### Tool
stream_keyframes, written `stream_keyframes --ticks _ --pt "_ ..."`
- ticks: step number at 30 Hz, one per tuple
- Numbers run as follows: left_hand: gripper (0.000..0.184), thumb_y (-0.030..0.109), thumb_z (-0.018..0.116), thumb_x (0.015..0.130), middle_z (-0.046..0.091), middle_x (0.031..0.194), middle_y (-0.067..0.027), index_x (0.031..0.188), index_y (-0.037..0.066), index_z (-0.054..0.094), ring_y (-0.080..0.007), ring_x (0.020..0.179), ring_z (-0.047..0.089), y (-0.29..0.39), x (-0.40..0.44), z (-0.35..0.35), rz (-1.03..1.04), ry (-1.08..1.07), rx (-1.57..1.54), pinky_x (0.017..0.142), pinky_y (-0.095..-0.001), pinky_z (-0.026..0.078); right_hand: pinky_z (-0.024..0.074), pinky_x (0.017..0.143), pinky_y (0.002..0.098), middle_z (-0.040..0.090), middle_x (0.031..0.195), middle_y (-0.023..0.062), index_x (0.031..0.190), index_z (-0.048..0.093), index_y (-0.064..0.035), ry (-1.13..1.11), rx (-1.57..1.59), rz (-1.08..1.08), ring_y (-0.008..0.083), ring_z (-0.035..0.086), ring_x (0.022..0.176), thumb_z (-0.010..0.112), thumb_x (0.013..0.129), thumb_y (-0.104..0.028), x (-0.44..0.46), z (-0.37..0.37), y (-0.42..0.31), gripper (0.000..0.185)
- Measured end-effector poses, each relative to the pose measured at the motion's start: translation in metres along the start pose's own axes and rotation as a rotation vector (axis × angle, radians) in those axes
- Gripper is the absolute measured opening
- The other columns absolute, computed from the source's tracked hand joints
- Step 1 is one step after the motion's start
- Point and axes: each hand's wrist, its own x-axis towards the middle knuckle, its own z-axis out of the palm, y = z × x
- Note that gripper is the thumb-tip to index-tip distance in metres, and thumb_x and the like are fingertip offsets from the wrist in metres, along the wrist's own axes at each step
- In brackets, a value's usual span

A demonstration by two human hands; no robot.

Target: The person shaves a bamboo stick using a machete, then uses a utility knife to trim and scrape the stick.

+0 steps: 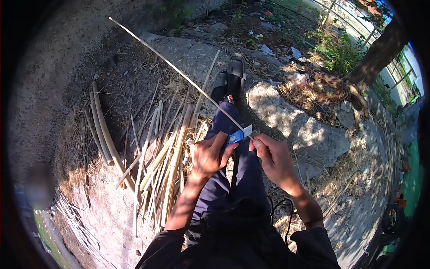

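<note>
My right hand (274, 160) pinches the near end of a long, thin bamboo strip (179, 72). The strip slants away over my legs to the upper left. In my left hand (208, 157) is a small flat blue piece with a whitish end (236, 136), pressed against the strip close to my right fingertips. Whether it is a blade or a folded wrapper I cannot make out. Both hands are above my dark trousers (244, 175), with the fingers closed.
A pile of split bamboo strips (172, 161) lies on the ground left of my legs, beside thicker curved bamboo pieces (104, 127). A large flat rock (300, 127) is at the right. Dry litter (309, 96) and a tree trunk (376, 56) are farther back.
</note>
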Motion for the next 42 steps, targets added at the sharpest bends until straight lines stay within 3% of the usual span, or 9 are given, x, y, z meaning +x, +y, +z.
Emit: stream_keyframes --ticks 4,8,13,16,18,22,24,37,42 --pt "0.021 0.025 0.071 0.101 0.059 0.06 -0.014 0.094 0.008 0.061 -0.0358 0.05 0.062 -0.008 0.012 -0.01 -0.134 0.071 0.057 0.049 -0.0418 0.046 0.0393 0.053 0.0345 0.067 0.075 0.0111 0.099 0.068 -0.0007 0.018 -0.004 -0.015 0.0168 0.053 0.053 0.056 0.109 -0.014 -0.004 -0.001 0.003 0.021" --pt "0.031 0.025 0.056 0.112 0.051 0.056 -0.0159 0.089 0.005 0.053 -0.0374 0.045 0.053 -0.096 0.035 -0.047 -0.299 0.259 0.148 0.047 -0.0468 0.035 0.0392 0.053 0.0348 0.065 0.071 0.0117 0.1 0.069 -0.0007 -0.021 -0.052 -0.007 0.0174 0.052 0.052 0.056 0.109 -0.011 -0.037 -0.001 0.024 0.019" --pt "0.045 0.041 0.047 0.115 0.042 0.059 -0.0024 0.088 0.006 0.054 -0.0122 0.049 0.04 -0.218 0.003 -0.1 -0.555 0.542 0.175 0.047 -0.0358 0.03 0.0388 0.053 0.036 0.06 0.066 0.0117 0.104 0.071 -0.0023 -0.081 -0.131 0.181 0.0179 0.05 0.05 0.055 0.109 -0.008 -0.056 -0.024 0.019 0.018" --pt "0.048 0.042 0.045 0.116 0.034 0.064 0.0024 0.085 0.006 0.05 -0.0079 0.056 0.031 -0.178 -0.007 -0.083 -0.585 0.558 -0.175 0.05 -0.0317 0.026 0.0356 0.054 0.0359 0.053 0.062 0.0097 0.118 0.073 -0.0056 0.133 -0.064 -0.011 0.0175 0.044 0.051 0.055 0.109 -0.009 -0.052 -0.014 0.052 0.021" --pt "0.044 0.037 0.041 0.117 0.036 0.063 0.0033 0.085 0.008 0.049 -0.0067 0.055 0.031 -0.122 -0.009 -0.056 -0.434 0.384 -0.199 0.051 -0.0307 0.024 0.0353 0.054 0.0358 0.05 0.061 0.0087 0.118 0.073 -0.0054 0.043 -0.054 0.082 0.0162 0.043 0.052 0.054 0.11 -0.01 -0.032 -0.013 0.04 0.021" --pt "0.024 0.023 0.06 0.108 0.052 0.06 -0.0147 0.094 0.004 0.056 -0.0302 0.051 0.054 -0.028 -0.021 -0.026 -0.333 -0.019 -0.186 0.051 -0.0421 0.041 0.0349 0.053 0.0349 0.044 0.061 0.0059 0.119 0.072 -0.0049 -0.089 0.011 0.15 0.0117 0.042 0.053 0.052 0.111 -0.011 -0.004 0.005 0.026 0.022" --pt "0.018 0.02 0.068 0.104 0.058 0.061 -0.0146 0.096 0.006 0.059 -0.0332 0.049 0.059 -0.01 -0.024 -0.012 -0.29 -0.02 -0.249 0.047 -0.0415 0.042 0.0359 0.053 0.0346 0.048 0.063 0.0074 0.114 0.072 -0.0045 -0.1 0.012 0.057 0.0117 0.043 0.052 0.052 0.112 -0.012 0.002 0.011 0.023 0.021" --pt "0.025 0.03 0.077 0.099 0.067 0.068 -0.0122 0.096 0.01 0.062 -0.0337 0.051 0.066 0.003 -0.019 -0.008 -0.171 -0.049 -0.048 0.044 -0.0411 0.048 0.0451 0.057 0.0374 0.066 0.08 0.0123 0.104 0.063 -0.0003 -0.013 0.017 -0.054 0.0238 0.059 0.057 0.053 0.111 -0.012 0.001 0.02 0.013 0.017" --pt "0.029 0.035 0.077 0.098 0.068 0.069 -0.0107 0.094 0.01 0.063 -0.032 0.053 0.067 0.004 -0.013 -0.011 -0.112 -0.051 0.052 0.046 -0.0405 0.049 0.0514 0.062 0.0428 0.069 0.086 0.0163 0.109 0.061 -0.0014 -0.008 -0.099 -0.076 0.0372 0.069 0.069 0.053 0.11 -0.01 -0.004 0.015 0.009 0.012"
